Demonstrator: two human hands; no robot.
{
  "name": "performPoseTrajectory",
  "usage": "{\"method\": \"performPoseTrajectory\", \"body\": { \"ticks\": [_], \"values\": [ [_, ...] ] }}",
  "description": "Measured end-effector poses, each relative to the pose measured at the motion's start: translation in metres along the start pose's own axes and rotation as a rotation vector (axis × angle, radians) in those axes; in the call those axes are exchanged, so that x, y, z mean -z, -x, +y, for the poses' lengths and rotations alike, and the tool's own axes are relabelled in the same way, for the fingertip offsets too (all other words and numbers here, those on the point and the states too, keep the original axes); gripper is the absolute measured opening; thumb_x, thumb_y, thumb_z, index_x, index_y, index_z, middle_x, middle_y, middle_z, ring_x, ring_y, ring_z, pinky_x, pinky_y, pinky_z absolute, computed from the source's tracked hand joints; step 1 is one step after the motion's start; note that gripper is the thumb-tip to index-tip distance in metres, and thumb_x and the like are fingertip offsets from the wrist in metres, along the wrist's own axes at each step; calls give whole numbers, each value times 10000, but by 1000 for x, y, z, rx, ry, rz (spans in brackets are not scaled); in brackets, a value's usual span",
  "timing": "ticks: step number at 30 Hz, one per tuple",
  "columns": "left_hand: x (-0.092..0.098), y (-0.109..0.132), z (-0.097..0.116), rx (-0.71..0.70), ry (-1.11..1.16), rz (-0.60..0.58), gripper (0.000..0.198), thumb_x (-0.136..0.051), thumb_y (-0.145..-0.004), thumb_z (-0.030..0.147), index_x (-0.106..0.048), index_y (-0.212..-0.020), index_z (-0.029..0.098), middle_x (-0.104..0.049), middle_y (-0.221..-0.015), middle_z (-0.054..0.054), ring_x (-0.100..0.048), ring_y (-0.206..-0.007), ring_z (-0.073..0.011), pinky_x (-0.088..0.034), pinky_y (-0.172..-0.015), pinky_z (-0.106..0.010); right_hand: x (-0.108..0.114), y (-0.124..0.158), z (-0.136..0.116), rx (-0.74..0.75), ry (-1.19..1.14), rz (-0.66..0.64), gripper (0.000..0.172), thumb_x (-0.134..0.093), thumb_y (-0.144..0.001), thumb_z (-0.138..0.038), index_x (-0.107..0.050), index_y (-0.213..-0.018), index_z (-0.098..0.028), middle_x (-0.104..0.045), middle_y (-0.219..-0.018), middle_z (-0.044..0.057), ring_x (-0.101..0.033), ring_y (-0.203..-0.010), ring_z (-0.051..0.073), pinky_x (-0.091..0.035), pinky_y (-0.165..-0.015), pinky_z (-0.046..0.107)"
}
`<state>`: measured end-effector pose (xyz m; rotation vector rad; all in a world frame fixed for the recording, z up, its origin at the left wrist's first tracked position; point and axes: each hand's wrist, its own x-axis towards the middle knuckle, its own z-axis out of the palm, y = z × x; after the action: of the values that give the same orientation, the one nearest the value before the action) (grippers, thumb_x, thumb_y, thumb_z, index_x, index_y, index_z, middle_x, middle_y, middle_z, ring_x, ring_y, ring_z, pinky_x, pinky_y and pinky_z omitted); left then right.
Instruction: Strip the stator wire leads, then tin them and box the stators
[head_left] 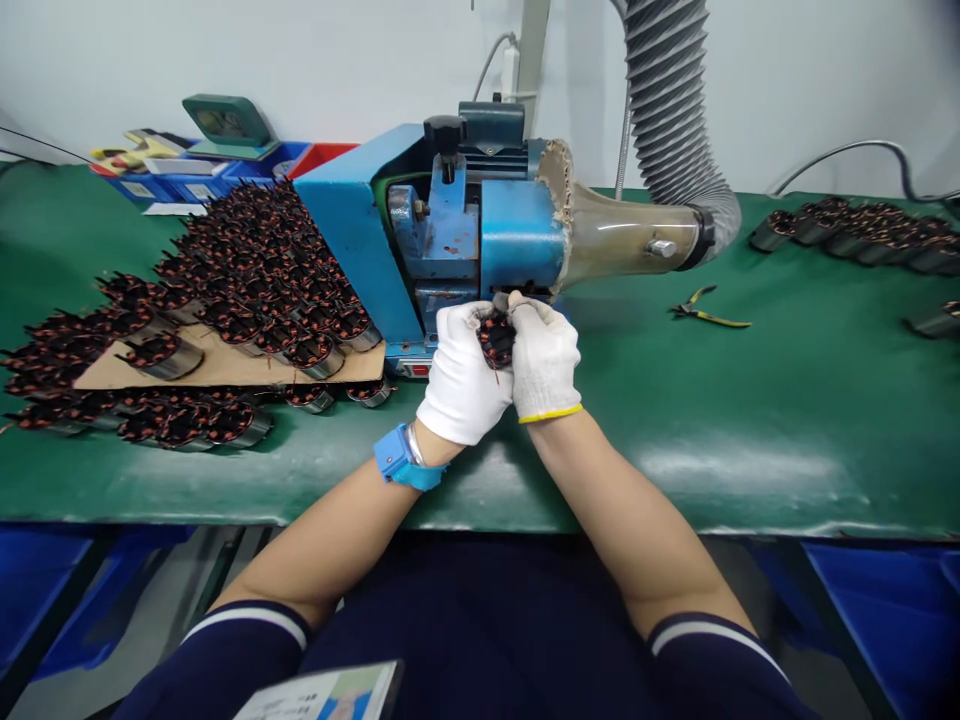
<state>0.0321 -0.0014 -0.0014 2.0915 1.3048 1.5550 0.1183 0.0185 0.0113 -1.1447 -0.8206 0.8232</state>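
Observation:
Both my hands wear white gloves and meet in front of a blue wire-stripping type machine (521,215). My left hand (465,375) is wrapped round a motor stator (496,342) with a black frame and copper windings. From the other side my right hand (546,355) grips the same stator, thumb and fingers pinched near its top edge. One thin copper wire hangs below the stator. The fingertips are close to the underside of the machine's head; whether a wire end is inside the machine is hidden. A blue wrist strap sits on my left wrist.
Many stators (259,250) are stacked at the left, some on a cardboard sheet (225,372). More stators (870,232) stand far right. Yellow-handled cutters (709,310) lie on the green table (675,430). A grey hose (671,100) joins the machine's funnel. Blue bins (202,185) stand behind.

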Motion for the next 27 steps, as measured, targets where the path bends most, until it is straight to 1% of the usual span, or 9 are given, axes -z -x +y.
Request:
{"method": "performPoseTrajectory", "body": {
  "ticks": [3,5,8,13,17,21,24,26,27],
  "values": [
    [-3,-2,1,-26,4,-30,483,-676,-756,240,-420,-1160,174,-505,-1119,-113,-599,-1015,-224,-521,-911,-399,3,-1,-3,-112,-70,81,203,-632,-767,-342,-701,-767,-152,-718,-706,0,-668,-711,136,-556,-713,264],
    [-3,0,-1,-29,12,-34,477,-674,-761,248,-418,-1159,184,-510,-1110,-105,-598,-1012,-219,-523,-902,-390,2,3,-5,-110,-63,86,204,-632,-766,-344,-702,-769,-153,-709,-686,-14,-653,-688,123,-542,-700,250],
    [-2,0,-4,-8,18,2,467,-674,-758,239,-417,-1146,197,-523,-1089,-95,-599,-1004,-216,-525,-892,-375,0,4,-7,-115,-33,79,206,-641,-760,-345,-704,-756,-149,-696,-653,-24,-639,-667,115,-525,-690,242],
    [-7,-3,-1,-38,23,7,454,-653,-763,212,-417,-1151,185,-505,-1109,-105,-597,-1005,-214,-520,-899,-375,2,1,-8,-139,-99,93,171,-651,-748,-314,-705,-752,-151,-699,-666,-27,-647,-682,114,-531,-698,237],
    [2,11,1,-97,73,-20,463,-641,-744,194,-441,-1160,166,-513,-1096,-116,-586,-1040,-238,-518,-913,-400,12,21,-9,-69,-55,51,250,-626,-792,-381,-714,-806,-147,-727,-729,4,-660,-701,124,-536,-674,233],
    [21,21,2,-87,159,-67,571,-672,-712,204,-444,-1234,165,-528,-1172,-135,-576,-1112,-258,-493,-991,-436,19,42,-13,-17,-26,-90,275,-630,-809,-398,-729,-873,-149,-749,-786,34,-681,-726,143,-550,-687,246],
    [27,21,3,-88,171,-93,546,-695,-732,232,-473,-1228,168,-553,-1185,-132,-581,-1140,-257,-488,-1014,-436,24,39,-19,49,31,-165,252,-646,-814,-395,-731,-848,-160,-735,-730,24,-671,-675,139,-539,-630,238],
    [25,21,4,-50,187,-82,540,-734,-737,270,-475,-1203,184,-576,-1174,-115,-610,-1112,-236,-512,-990,-411,28,30,-21,42,11,-142,249,-655,-809,-399,-713,-793,-157,-720,-694,22,-663,-648,137,-539,-622,248],
    [23,22,4,-24,202,-68,552,-756,-730,288,-468,-1191,192,-589,-1162,-104,-627,-1086,-222,-525,-972,-395,30,25,-22,17,-48,-108,250,-654,-805,-404,-694,-766,-159,-712,-686,20,-667,-652,141,-548,-640,262]
  ]
}}
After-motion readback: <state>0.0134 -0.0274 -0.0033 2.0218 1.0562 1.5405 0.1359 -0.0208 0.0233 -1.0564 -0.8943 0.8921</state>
